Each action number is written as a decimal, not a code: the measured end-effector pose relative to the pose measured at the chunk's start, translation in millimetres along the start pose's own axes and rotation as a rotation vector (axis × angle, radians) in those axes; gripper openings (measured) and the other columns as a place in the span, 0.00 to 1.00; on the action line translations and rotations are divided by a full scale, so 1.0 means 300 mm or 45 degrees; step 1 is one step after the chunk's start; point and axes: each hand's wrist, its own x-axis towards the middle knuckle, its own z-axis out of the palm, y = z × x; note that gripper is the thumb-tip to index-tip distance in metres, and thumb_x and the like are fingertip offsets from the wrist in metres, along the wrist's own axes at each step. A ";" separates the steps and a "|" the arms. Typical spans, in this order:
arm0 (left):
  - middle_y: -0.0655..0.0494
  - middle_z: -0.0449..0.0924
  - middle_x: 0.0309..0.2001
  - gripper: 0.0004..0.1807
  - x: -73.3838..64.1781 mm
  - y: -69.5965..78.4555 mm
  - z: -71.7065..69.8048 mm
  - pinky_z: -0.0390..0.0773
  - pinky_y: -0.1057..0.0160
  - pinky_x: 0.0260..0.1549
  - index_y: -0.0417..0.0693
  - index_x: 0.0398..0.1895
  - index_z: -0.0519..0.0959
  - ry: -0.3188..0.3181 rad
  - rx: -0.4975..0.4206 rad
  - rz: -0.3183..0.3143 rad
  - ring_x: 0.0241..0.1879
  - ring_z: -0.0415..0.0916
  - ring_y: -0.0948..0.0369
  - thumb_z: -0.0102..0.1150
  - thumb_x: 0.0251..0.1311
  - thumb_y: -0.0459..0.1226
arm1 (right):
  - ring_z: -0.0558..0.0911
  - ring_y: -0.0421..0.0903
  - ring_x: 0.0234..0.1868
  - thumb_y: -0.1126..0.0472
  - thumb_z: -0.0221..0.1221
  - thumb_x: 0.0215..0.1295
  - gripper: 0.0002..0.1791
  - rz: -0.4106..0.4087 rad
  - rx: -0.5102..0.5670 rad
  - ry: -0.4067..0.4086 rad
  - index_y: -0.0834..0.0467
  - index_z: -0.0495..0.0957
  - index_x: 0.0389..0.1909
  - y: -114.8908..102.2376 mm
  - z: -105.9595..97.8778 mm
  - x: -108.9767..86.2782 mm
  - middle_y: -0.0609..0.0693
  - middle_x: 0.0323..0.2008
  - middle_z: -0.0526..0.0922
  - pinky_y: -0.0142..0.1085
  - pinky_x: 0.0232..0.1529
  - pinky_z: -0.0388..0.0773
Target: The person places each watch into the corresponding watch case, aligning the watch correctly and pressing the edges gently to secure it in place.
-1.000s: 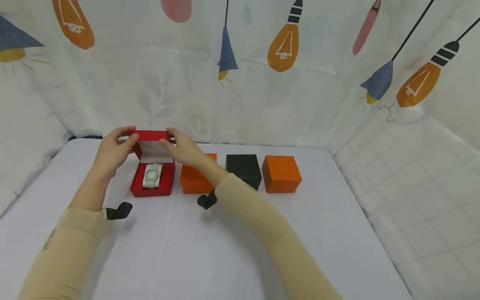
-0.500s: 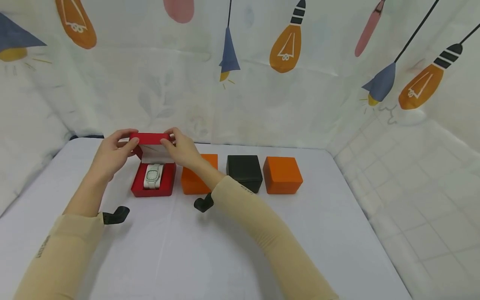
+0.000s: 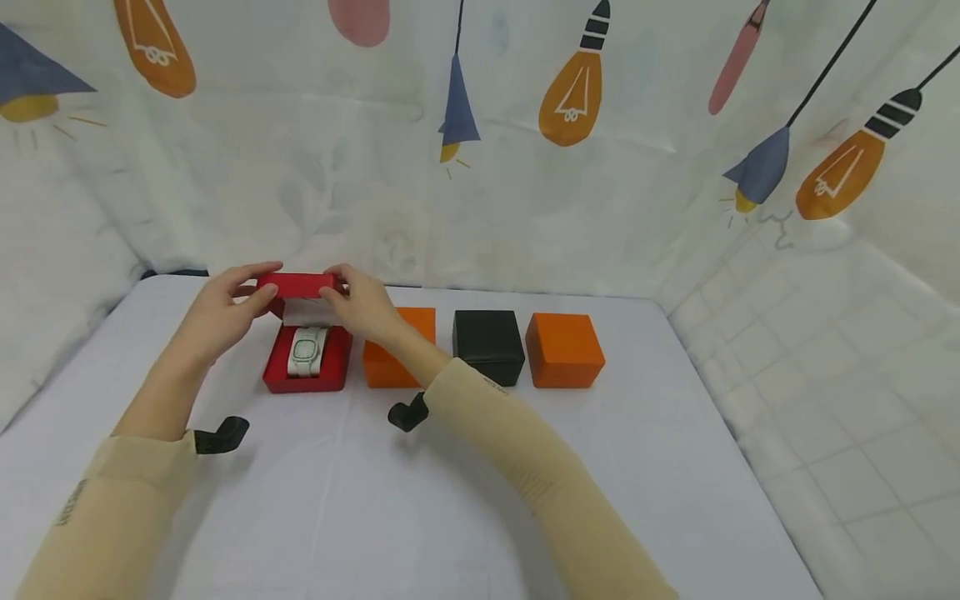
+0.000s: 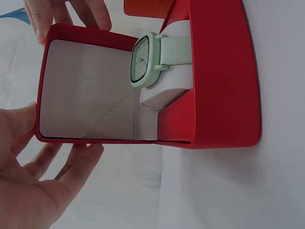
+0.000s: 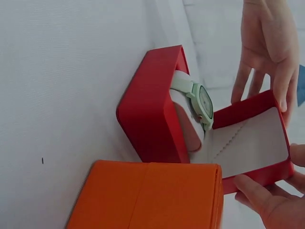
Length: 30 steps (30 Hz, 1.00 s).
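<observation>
A red watch box (image 3: 276, 380) stands on the white-covered table, its hinged lid (image 3: 298, 286) raised at the back. Inside, a pale green wristwatch (image 4: 146, 59) is wrapped round a white cushion (image 4: 164, 95). My left hand (image 3: 219, 315) holds the lid's left side, thumb at the front edge and fingers along the side. On the opposite corner my right hand (image 3: 366, 305) grips the lid in the same way. The right wrist view shows both hands on the lid, with the white lining (image 5: 257, 143) facing the watch. Some fingertips behind the lid are hidden in the head view.
Just right of the red box is an orange box (image 3: 386, 364), partly behind my right forearm. Further right stand a black box (image 3: 489, 343) and another orange box (image 3: 565, 350). A printed curtain (image 3: 480, 217) hangs behind the table.
The lid has tipped forward and come down somewhat, with both hands lowering along with it. My left forearm has shifted slightly left and toward me. The box base and other boxes stay put.
</observation>
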 end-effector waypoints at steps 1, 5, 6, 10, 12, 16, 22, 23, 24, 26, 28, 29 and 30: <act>0.35 0.52 0.77 0.33 -0.003 0.000 -0.002 0.69 0.30 0.59 0.51 0.81 0.57 -0.010 0.005 0.006 0.68 0.60 0.33 0.45 0.79 0.50 | 0.79 0.36 0.48 0.56 0.58 0.77 0.20 0.001 0.000 0.000 0.56 0.74 0.66 -0.001 0.002 -0.003 0.46 0.53 0.81 0.21 0.44 0.76; 0.33 0.52 0.76 0.32 -0.015 0.002 -0.004 0.68 0.27 0.58 0.47 0.80 0.59 -0.018 0.031 0.021 0.69 0.57 0.31 0.46 0.79 0.49 | 0.79 0.36 0.49 0.57 0.58 0.77 0.20 -0.006 0.000 -0.002 0.56 0.74 0.65 -0.001 0.009 -0.010 0.46 0.54 0.81 0.21 0.45 0.77; 0.33 0.53 0.76 0.32 -0.017 0.003 -0.004 0.68 0.27 0.58 0.46 0.80 0.59 -0.018 0.033 0.026 0.68 0.56 0.31 0.46 0.79 0.49 | 0.79 0.36 0.49 0.57 0.58 0.77 0.20 -0.011 -0.009 -0.001 0.56 0.74 0.65 0.000 0.010 -0.011 0.46 0.54 0.81 0.21 0.45 0.77; 0.32 0.54 0.75 0.30 -0.022 0.002 -0.003 0.68 0.26 0.57 0.43 0.78 0.61 -0.012 0.039 0.050 0.68 0.57 0.32 0.46 0.80 0.48 | 0.79 0.36 0.50 0.57 0.59 0.77 0.20 -0.024 -0.039 0.000 0.56 0.74 0.65 0.005 0.015 -0.011 0.46 0.54 0.81 0.20 0.48 0.76; 0.32 0.55 0.74 0.30 -0.023 0.001 -0.001 0.68 0.26 0.57 0.43 0.77 0.62 -0.011 0.041 0.057 0.68 0.57 0.32 0.46 0.80 0.48 | 0.79 0.36 0.49 0.56 0.59 0.77 0.20 -0.030 -0.051 0.003 0.56 0.74 0.65 0.006 0.017 -0.012 0.46 0.54 0.81 0.20 0.48 0.76; 0.32 0.55 0.74 0.30 -0.028 0.000 -0.001 0.69 0.26 0.56 0.42 0.77 0.62 -0.014 0.043 0.061 0.67 0.56 0.32 0.46 0.79 0.48 | 0.78 0.36 0.48 0.57 0.59 0.76 0.20 -0.045 -0.049 -0.001 0.57 0.74 0.65 0.006 0.016 -0.019 0.47 0.54 0.81 0.19 0.48 0.75; 0.32 0.56 0.74 0.29 -0.042 -0.002 -0.003 0.70 0.27 0.54 0.42 0.76 0.63 -0.009 0.063 0.066 0.67 0.57 0.31 0.47 0.79 0.47 | 0.78 0.35 0.44 0.59 0.59 0.76 0.21 -0.094 -0.054 -0.016 0.60 0.73 0.65 0.005 0.018 -0.031 0.49 0.53 0.81 0.18 0.45 0.74; 0.32 0.56 0.74 0.29 -0.044 -0.002 -0.002 0.70 0.27 0.54 0.42 0.76 0.63 -0.008 0.070 0.068 0.67 0.57 0.31 0.47 0.79 0.47 | 0.78 0.35 0.44 0.59 0.59 0.76 0.21 -0.099 -0.053 -0.017 0.60 0.73 0.65 0.005 0.018 -0.033 0.49 0.53 0.81 0.18 0.45 0.74; 0.32 0.56 0.74 0.29 -0.045 -0.003 -0.002 0.71 0.27 0.54 0.42 0.76 0.63 -0.007 0.077 0.069 0.67 0.57 0.31 0.47 0.79 0.47 | 0.78 0.35 0.43 0.59 0.59 0.76 0.21 -0.102 -0.056 -0.017 0.60 0.73 0.65 0.005 0.019 -0.034 0.49 0.52 0.81 0.18 0.44 0.74; 0.32 0.56 0.74 0.30 -0.047 -0.003 -0.001 0.71 0.27 0.53 0.42 0.76 0.63 -0.008 0.085 0.067 0.67 0.57 0.31 0.48 0.79 0.48 | 0.78 0.34 0.42 0.60 0.59 0.76 0.21 -0.103 -0.063 -0.018 0.60 0.73 0.65 0.005 0.021 -0.038 0.48 0.52 0.80 0.18 0.43 0.74; 0.32 0.57 0.74 0.30 -0.049 -0.005 -0.002 0.71 0.27 0.53 0.42 0.76 0.64 -0.009 0.092 0.058 0.67 0.57 0.30 0.48 0.79 0.48 | 0.78 0.34 0.42 0.60 0.59 0.76 0.21 -0.095 -0.069 -0.021 0.60 0.73 0.65 0.002 0.022 -0.043 0.48 0.52 0.80 0.18 0.42 0.75; 0.32 0.58 0.74 0.30 -0.050 -0.006 -0.002 0.72 0.28 0.53 0.43 0.75 0.64 -0.007 0.103 0.051 0.67 0.57 0.30 0.48 0.79 0.49 | 0.78 0.34 0.41 0.60 0.60 0.76 0.21 -0.092 -0.080 -0.023 0.60 0.73 0.65 0.001 0.022 -0.045 0.48 0.51 0.81 0.18 0.42 0.75; 0.32 0.58 0.73 0.30 -0.053 -0.006 -0.002 0.72 0.28 0.53 0.43 0.75 0.64 -0.008 0.108 0.045 0.67 0.58 0.30 0.48 0.79 0.49 | 0.78 0.34 0.41 0.60 0.60 0.76 0.21 -0.086 -0.089 -0.027 0.59 0.73 0.65 -0.002 0.023 -0.048 0.48 0.51 0.81 0.18 0.42 0.75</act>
